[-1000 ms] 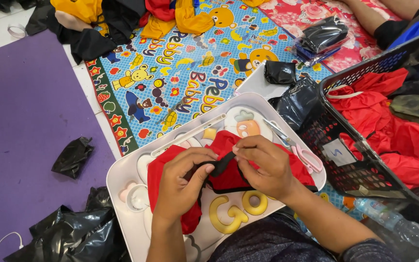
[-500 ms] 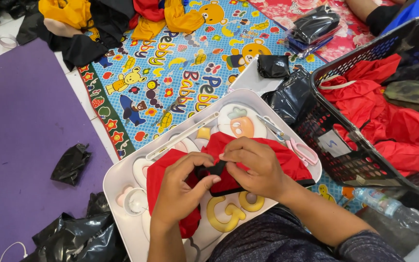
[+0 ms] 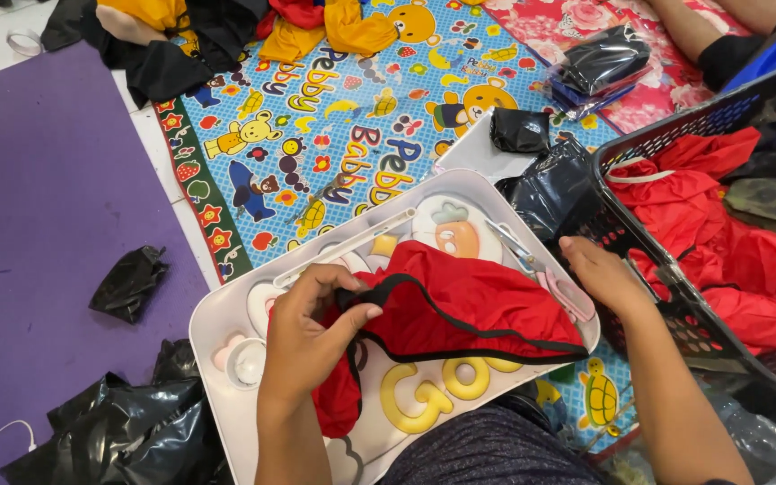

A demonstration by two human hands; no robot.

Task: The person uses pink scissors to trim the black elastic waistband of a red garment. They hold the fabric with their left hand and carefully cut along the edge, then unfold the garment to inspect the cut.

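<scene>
A red cloth piece with a black edge band lies on a white plastic lap tray across my knees. My left hand pinches the black band at the cloth's left end. My right hand rests at the tray's right rim, on the pink handles of small scissors, its fingers bent over them. I cannot tell whether it grips them.
A black mesh basket holding red cloth stands at the right. Black plastic bags lie on the purple mat and at the lower left. A colourful cartoon mat, piled clothes at the top and another person's legs at the top right surround the tray.
My right hand has let go of the cloth and moved right to the scissors at the tray's rim. The left hand still holds the black band.
</scene>
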